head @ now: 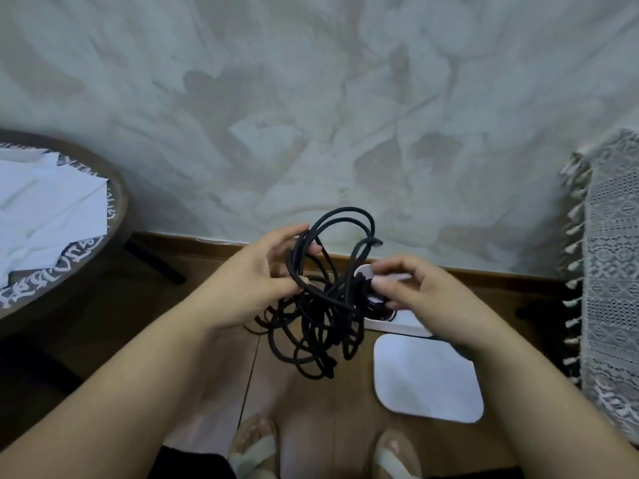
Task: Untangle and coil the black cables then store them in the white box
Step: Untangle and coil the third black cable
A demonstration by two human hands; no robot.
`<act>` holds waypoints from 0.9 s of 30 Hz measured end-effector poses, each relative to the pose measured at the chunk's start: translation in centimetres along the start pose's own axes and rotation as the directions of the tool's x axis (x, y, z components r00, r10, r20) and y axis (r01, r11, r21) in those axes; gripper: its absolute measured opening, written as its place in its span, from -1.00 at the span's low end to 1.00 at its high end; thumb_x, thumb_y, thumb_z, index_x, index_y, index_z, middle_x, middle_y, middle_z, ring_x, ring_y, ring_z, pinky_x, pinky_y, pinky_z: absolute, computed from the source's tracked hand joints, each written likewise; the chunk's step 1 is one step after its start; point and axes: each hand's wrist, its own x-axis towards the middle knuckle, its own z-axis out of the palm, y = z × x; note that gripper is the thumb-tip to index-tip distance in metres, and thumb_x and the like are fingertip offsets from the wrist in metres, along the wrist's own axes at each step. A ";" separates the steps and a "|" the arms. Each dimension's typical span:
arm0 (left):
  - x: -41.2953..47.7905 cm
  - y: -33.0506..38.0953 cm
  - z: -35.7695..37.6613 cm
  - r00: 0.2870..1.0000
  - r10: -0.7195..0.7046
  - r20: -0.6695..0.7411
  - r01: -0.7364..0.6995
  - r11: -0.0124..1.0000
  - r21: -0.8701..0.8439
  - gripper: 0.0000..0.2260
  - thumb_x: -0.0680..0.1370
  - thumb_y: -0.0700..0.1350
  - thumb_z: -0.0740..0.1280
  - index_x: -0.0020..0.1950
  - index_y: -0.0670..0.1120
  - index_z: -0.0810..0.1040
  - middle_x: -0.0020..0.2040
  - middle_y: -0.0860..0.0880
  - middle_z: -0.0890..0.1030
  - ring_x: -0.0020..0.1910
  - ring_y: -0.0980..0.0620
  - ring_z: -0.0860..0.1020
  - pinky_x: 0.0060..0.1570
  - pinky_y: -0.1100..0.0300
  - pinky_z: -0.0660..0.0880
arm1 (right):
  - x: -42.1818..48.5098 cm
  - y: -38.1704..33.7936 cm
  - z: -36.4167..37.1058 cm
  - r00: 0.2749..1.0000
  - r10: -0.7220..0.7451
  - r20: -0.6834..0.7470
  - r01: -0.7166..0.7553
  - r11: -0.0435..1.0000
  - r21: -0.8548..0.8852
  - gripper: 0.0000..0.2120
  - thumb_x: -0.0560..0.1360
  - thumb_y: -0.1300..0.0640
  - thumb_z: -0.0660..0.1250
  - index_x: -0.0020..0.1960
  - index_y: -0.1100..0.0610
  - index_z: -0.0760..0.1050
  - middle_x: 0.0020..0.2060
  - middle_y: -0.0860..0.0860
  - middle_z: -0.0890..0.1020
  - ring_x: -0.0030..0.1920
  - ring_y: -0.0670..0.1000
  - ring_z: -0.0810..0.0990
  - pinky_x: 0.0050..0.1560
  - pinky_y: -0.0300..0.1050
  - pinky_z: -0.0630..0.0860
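- Black cables (325, 316) hang in a loose tangle at the centre of the frame, held up in the air between two bare hands.
- Several loops arch above the hands, and the thicker knot of strands droops below them towards the wooden floor (311, 426).
- At centre left, the left hand (256, 281) has its grip clamped on the cables. Its thumb presses a strand from below and its fingers curl over the top of the loops.
- At centre right, the right hand (428, 299) has its fingers bent. Thumb and forefinger are pinched together on a strand at the right edge of the tangle.
- A white box (401, 324) sits on the floor directly under the right hand, which covers most of it. Something dark shows inside, but I cannot make out what it is.
- Just below the box in the frame lies a flat white square (427, 378) with rounded corners, also on the floor.
- Two feet in pale sandals (256, 447) show at the bottom edge.
- A round table (114, 188) with a patterned rim fills the left side and carries white sheets (45, 202).
- At the right edge, a grey lace cloth (612, 271) with tassels hangs down.
- A mottled grey wall (311, 115) takes up the upper half.
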 end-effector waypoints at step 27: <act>1.1 -0.1 2.5 0.994 -0.029 -0.104 0.037 0.997 0.070 -0.48 0.36 0.01 0.52 0.27 0.20 0.45 0.06 0.09 0.59 0.03 -0.02 0.59 0.11 0.16 0.54 | 1.4 -0.7 1.5 0.989 -0.145 0.030 0.148 0.980 -0.135 -0.89 0.50 0.10 0.35 -0.13 -0.09 0.60 -0.25 -0.15 0.65 -0.19 -0.18 0.59 -0.11 -0.30 0.50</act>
